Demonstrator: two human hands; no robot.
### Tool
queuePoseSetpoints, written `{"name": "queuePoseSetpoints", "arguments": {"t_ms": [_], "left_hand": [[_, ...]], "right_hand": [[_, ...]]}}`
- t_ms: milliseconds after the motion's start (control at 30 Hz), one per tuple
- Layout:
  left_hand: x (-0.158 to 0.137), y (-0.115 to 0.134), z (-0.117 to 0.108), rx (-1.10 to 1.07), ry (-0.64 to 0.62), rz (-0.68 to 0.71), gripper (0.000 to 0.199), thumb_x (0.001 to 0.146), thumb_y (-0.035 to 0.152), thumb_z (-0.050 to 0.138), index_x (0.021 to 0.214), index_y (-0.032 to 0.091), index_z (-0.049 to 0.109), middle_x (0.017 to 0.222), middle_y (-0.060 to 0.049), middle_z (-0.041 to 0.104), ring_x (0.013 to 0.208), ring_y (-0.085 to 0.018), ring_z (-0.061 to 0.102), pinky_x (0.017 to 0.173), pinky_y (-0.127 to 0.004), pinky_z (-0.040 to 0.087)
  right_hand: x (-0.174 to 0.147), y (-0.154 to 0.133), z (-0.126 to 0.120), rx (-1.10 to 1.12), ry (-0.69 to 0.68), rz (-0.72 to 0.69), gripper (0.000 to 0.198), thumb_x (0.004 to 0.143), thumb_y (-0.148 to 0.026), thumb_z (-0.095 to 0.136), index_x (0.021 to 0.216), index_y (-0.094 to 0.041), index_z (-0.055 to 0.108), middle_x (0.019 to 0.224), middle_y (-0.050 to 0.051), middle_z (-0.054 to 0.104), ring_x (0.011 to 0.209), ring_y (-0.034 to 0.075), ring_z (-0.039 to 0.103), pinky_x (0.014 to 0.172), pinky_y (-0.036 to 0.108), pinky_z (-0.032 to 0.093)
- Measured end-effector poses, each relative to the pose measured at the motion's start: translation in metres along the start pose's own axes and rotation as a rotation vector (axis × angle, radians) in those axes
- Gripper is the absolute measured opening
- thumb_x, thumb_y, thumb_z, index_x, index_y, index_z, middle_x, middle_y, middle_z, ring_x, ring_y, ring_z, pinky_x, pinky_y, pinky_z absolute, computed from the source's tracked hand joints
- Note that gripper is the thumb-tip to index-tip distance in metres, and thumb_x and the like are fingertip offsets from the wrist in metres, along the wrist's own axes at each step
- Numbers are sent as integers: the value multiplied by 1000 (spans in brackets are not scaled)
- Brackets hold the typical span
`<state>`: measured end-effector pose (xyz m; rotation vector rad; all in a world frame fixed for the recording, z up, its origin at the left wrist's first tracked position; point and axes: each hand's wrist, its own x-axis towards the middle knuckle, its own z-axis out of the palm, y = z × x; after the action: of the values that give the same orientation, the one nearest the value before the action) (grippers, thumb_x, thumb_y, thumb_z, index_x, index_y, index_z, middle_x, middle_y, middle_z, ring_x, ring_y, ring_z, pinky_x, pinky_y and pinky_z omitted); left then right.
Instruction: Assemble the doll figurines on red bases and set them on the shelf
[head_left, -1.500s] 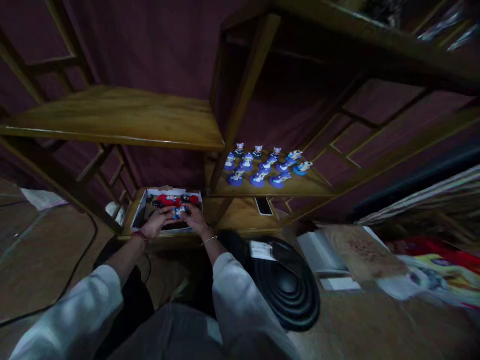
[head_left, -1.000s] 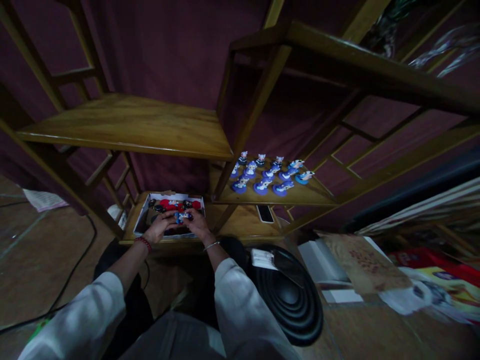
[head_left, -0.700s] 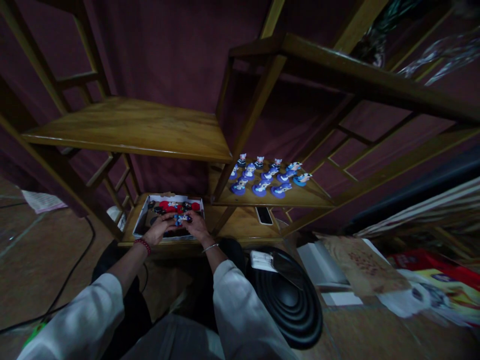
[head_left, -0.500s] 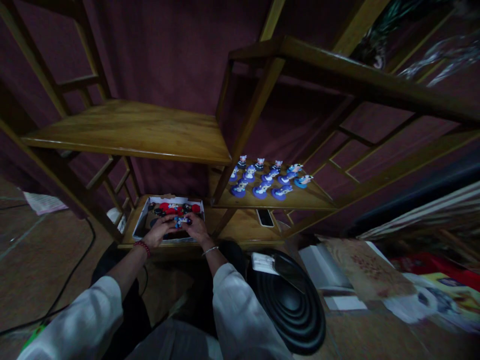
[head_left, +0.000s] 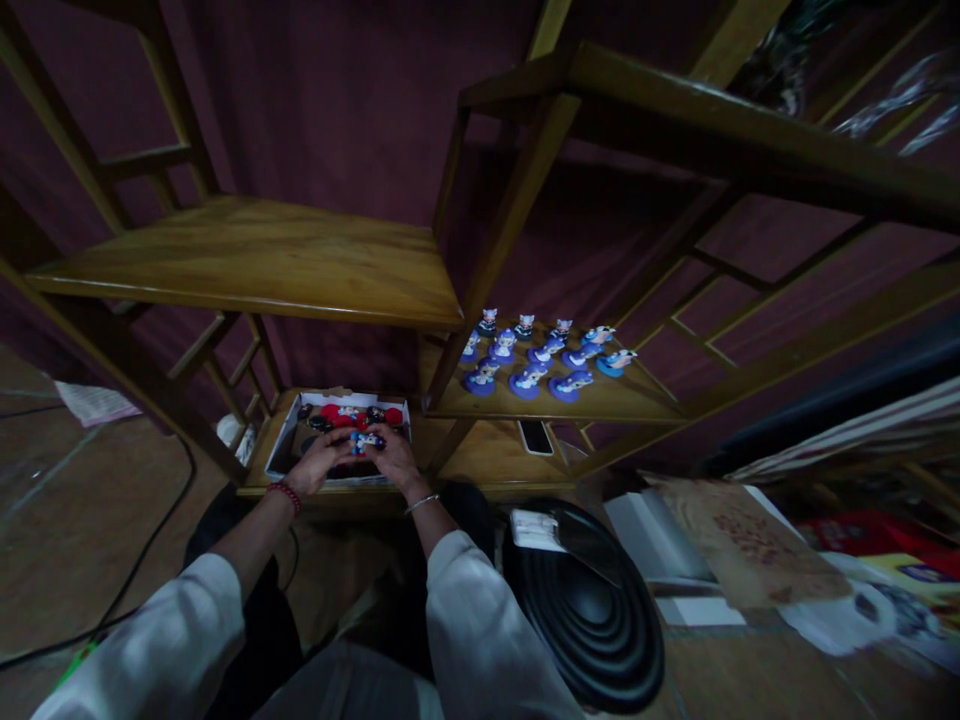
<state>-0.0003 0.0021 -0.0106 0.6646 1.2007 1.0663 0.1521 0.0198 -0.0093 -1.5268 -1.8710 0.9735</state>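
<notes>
Between both hands, over the open box, is a small blue-and-white figurine (head_left: 367,442). My left hand (head_left: 324,460) grips it from the left, a red beaded bracelet on the wrist. From the right, my right hand (head_left: 392,456) has its fingers on the same figurine; a silver bracelet circles that wrist. Under the hands lies a shallow white cardboard box (head_left: 281,440) holding several red and black figurines (head_left: 335,414). Several purple-based figurines (head_left: 529,378) stand in rows on the shelf to the right.
The box rests on the low wooden shelf (head_left: 487,455), with a phone (head_left: 535,437) further right. A wooden shelf board (head_left: 255,255) overhangs the box. Beside my right knee is a black ridged round object (head_left: 592,600); cardboard (head_left: 750,540) and packaging lie on the floor at right.
The view has shifted slightly, so the right-hand shelf and floor items sit a little further right. Both hands keep the figurine in nearly the same place over the box.
</notes>
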Motion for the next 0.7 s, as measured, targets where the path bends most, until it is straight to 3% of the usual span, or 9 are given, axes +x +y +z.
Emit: {"name": "queuePoseSetpoints", "arguments": {"t_ms": [700], "left_hand": [[-7, 6, 3, 1, -8, -14, 36, 57, 12, 71, 92, 12, 63, 87, -6, 68, 74, -17, 65, 75, -32, 53]], "right_hand": [[-3, -1, 2, -124, -9, 13, 25, 75, -29, 54, 99, -32, 61, 91, -4, 67, 83, 14, 61, 74, 23, 45]]}}
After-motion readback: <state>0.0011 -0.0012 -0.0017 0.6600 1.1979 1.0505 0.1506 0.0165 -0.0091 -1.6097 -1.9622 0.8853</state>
